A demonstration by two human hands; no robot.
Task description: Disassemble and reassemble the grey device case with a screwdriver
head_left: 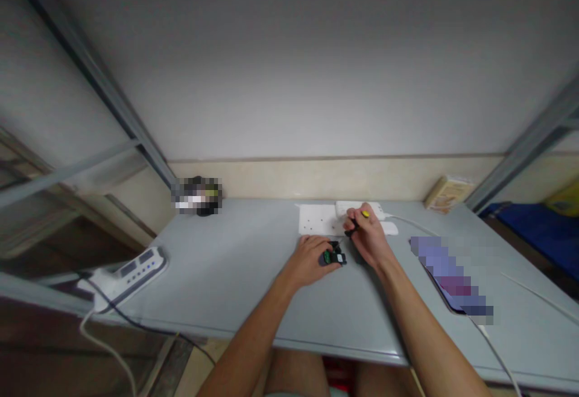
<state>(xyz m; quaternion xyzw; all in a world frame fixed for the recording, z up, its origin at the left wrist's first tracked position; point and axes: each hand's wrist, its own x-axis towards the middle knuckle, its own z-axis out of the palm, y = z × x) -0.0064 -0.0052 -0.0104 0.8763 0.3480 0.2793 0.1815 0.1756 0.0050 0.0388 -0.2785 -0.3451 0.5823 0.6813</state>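
My left hand (pixel 313 257) rests on the grey table (pixel 235 276) with its fingers curled round a small black and green part (pixel 333 257). My right hand (pixel 368 235) is closed round a small screwdriver with a black and yellow handle (pixel 360 218), its tip pointing down towards the part. Just behind both hands lies a white socket plate (pixel 316 219) with a white block (pixel 353 207) beside it. What the part is exactly is too small to make out.
A white power strip (pixel 131 269) with a cable lies at the table's left edge. A blurred flat object (pixel 452 273) and a white cable (pixel 493 349) lie to the right. A dark object (pixel 198 196) and a tan box (pixel 447 193) stand by the back wall.
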